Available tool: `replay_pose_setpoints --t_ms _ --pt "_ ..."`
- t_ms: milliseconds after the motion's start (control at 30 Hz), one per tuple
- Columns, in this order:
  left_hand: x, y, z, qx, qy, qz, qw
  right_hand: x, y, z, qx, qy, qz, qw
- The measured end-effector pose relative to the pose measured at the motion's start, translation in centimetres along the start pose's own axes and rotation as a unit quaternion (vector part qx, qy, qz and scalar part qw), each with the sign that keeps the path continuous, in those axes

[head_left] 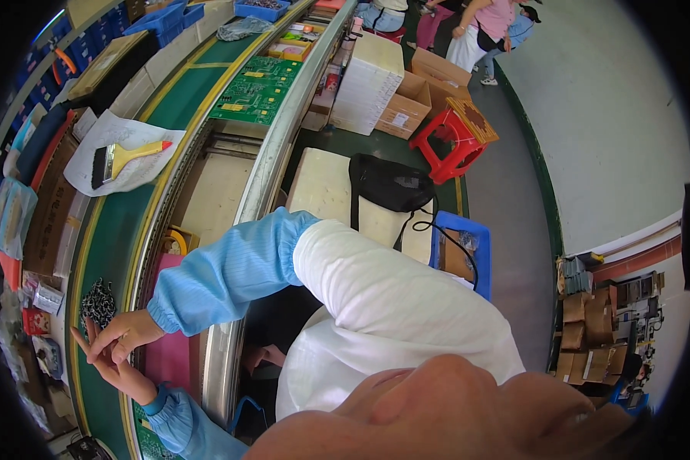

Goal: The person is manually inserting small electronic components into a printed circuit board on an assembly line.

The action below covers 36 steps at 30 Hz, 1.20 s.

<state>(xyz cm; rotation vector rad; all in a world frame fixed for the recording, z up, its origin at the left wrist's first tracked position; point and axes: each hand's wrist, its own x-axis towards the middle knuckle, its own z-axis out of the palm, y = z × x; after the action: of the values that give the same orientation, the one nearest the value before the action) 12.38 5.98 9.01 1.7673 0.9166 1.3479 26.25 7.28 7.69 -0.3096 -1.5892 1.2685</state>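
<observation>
My right hand, in a light-blue sleeve cover, is above the green belt with its fingers bent together as in a pinch. Whatever they may hold is too small to make out. Right up against it is my left hand, coming from below, some fingers stretched out and spread past the right fingertips. Its palm is partly covered by the right hand. On the belt just beyond both hands lies a heap of small black and silver parts. A pink sheet lies beside my wrists.
A yellow-handled brush rests on white paper farther up the green belt. Green circuit boards lie past the metal rail. A black bag, a red stool, cartons and other people are beyond.
</observation>
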Motion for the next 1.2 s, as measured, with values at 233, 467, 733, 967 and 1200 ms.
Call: replay_pose_setpoints --t_ms 233,467,733,967,1200 --pt "0.2 -0.8 -0.8 -0.012 -0.038 0.008 0.999 0.2 0.2 -0.2 0.019 -0.019 -0.008 1.0" --pt "-0.5 0.1 0.4 -0.057 -0.071 -0.042 0.995 0.9 -0.4 -1.0 -0.097 0.029 -0.045 0.994" --pt "0.0 0.0 0.3 -0.175 -0.116 -0.075 0.975 0.9 0.1 -1.4 -0.144 0.025 -0.107 0.983" --pt "-0.4 -0.2 0.2 -0.207 -0.104 -0.107 0.967 0.8 -0.6 -1.6 -0.152 0.038 -0.071 0.985" --pt "-0.9 -1.3 -0.1 -0.18 -0.096 -0.112 0.972 1.2 -0.2 -1.7 -0.124 0.062 -0.095 0.986"
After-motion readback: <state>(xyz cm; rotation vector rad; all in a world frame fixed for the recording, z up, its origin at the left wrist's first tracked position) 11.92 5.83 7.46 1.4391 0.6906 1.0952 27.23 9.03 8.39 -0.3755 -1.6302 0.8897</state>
